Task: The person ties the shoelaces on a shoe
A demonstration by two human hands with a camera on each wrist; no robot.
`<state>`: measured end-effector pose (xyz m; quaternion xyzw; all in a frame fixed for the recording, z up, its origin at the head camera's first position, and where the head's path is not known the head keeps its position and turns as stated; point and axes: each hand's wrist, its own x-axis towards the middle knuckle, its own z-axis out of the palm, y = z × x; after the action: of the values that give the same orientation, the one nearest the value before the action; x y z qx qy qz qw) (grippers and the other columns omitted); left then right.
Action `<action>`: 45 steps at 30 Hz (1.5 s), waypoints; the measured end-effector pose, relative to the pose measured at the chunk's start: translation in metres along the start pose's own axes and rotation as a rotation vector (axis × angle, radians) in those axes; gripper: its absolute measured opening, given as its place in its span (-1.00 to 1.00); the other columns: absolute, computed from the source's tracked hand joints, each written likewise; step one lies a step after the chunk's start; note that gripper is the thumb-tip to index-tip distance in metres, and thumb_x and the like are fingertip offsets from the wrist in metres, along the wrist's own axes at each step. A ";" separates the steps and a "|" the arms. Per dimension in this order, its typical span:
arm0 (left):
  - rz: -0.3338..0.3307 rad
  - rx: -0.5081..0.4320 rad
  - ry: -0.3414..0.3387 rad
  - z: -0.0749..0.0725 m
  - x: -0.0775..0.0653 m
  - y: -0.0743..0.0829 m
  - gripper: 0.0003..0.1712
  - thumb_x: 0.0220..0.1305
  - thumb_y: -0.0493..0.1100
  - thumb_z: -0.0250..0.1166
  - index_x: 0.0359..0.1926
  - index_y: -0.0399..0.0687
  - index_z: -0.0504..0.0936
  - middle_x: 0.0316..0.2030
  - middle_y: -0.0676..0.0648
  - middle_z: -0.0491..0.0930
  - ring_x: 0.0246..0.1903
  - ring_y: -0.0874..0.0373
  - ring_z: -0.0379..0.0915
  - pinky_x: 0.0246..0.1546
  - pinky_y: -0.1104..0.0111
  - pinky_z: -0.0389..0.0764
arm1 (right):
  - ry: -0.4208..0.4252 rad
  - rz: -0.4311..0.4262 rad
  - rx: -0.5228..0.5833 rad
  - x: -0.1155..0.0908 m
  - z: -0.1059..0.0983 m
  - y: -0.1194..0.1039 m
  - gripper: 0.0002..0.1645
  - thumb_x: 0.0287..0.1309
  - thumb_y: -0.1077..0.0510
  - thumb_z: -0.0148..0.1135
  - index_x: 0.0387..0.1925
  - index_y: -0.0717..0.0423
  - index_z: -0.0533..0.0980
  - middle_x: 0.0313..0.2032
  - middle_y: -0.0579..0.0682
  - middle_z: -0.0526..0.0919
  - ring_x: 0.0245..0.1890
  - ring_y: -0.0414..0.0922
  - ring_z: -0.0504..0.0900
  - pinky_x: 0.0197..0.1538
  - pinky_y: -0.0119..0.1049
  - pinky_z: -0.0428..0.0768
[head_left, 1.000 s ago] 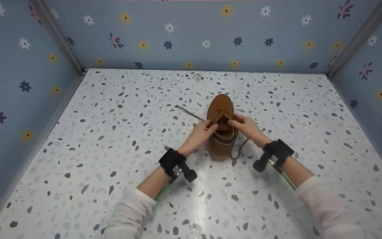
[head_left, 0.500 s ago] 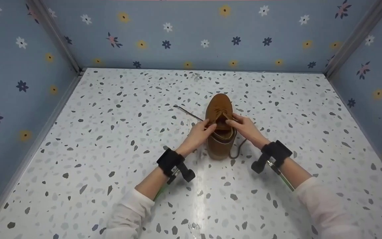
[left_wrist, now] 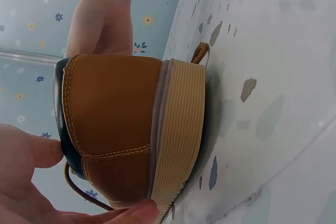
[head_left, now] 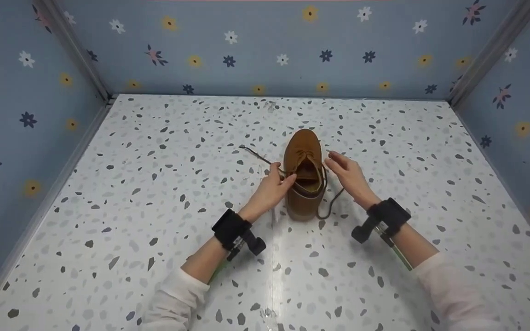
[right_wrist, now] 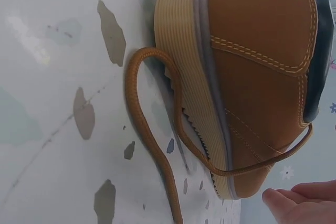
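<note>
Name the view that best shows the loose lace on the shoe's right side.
The right wrist view: the loose lace looms large, curving past the sole over the tabletop. The head view shows it thin; the left wrist view, only a short loop beyond the sole.

Your shoe [left_wrist: 123, 106] looks like smooth, matt leather, its collar [right_wrist: 320, 56] slightly glossy, its sole [left_wrist: 181, 116] ribbed and rubbery, its lace [right_wrist: 133, 93] woven cord; your counter [head_left: 154, 184] shines smoothly; your sleeves [head_left: 177, 292] are matt cloth.
</note>
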<state>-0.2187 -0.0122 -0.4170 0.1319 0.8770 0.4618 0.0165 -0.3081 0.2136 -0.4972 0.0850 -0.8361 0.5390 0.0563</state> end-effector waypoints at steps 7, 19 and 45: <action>0.061 0.179 0.126 -0.003 -0.016 0.011 -0.52 -0.04 0.10 -0.18 -0.16 -0.13 0.12 -0.40 -0.02 0.29 -0.58 0.25 0.24 -0.64 0.46 0.26 | 0.039 -0.108 0.170 -0.002 -0.005 0.009 -0.63 -0.17 0.00 -0.07 -0.20 -0.05 0.29 -0.25 -0.02 0.35 -0.33 -0.18 0.33 -0.33 -0.32 0.27; 0.063 0.160 0.022 0.007 -0.021 0.014 -0.34 -0.02 0.16 -0.36 -0.04 -0.27 0.08 -0.07 -0.16 0.08 -0.09 0.12 -0.05 -0.15 0.39 -0.03 | -0.022 -0.093 0.290 -0.033 -0.002 0.001 -0.67 -0.12 0.08 -0.11 -0.24 0.10 0.33 -0.27 0.00 0.36 -0.28 -0.14 0.32 -0.30 -0.39 0.28; 0.062 -0.057 0.035 0.019 0.025 0.006 -0.41 0.02 0.11 -0.35 0.02 -0.16 -0.05 0.00 -0.04 -0.07 -0.05 0.21 -0.18 -0.13 0.49 -0.14 | -0.011 0.018 0.088 -0.054 0.008 -0.009 -0.65 -0.12 -0.08 -0.19 -0.25 -0.09 0.33 -0.29 -0.12 0.38 -0.30 -0.26 0.33 -0.34 -0.41 0.30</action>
<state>-0.2383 0.0123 -0.4209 0.1503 0.8591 0.4892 -0.0093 -0.2539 0.2075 -0.5026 0.0831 -0.8127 0.5751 0.0429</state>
